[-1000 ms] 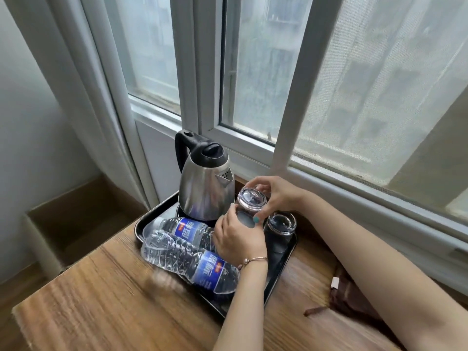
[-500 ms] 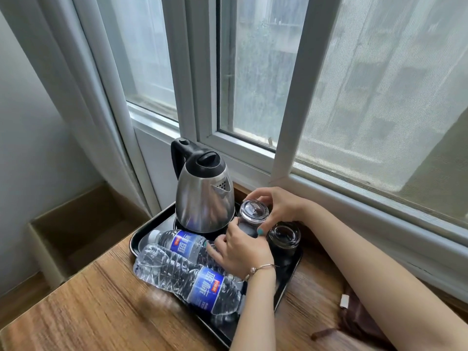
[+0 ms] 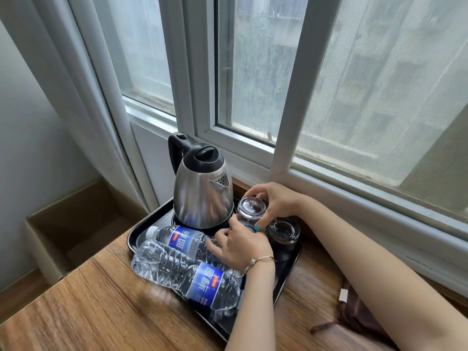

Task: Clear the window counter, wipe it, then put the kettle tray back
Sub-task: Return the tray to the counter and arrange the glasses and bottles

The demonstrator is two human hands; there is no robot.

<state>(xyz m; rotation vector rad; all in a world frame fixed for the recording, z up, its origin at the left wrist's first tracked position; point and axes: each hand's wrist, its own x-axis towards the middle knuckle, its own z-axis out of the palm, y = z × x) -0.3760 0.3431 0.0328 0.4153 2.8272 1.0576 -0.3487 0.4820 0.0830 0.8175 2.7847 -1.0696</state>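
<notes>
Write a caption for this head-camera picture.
Both hands grip an upturned glass beside the kettle on the black tray.

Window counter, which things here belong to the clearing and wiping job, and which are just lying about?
Job: black tray, kettle, two water bottles, two upturned glasses, wooden counter.
Lying about: brown pouch, curtain, cardboard box.

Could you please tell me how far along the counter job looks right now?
Late stage: the tray sits on the counter with kettle and bottles. Both hands, right and left, hold the upturned glass. Remaining: releasing it.
</notes>
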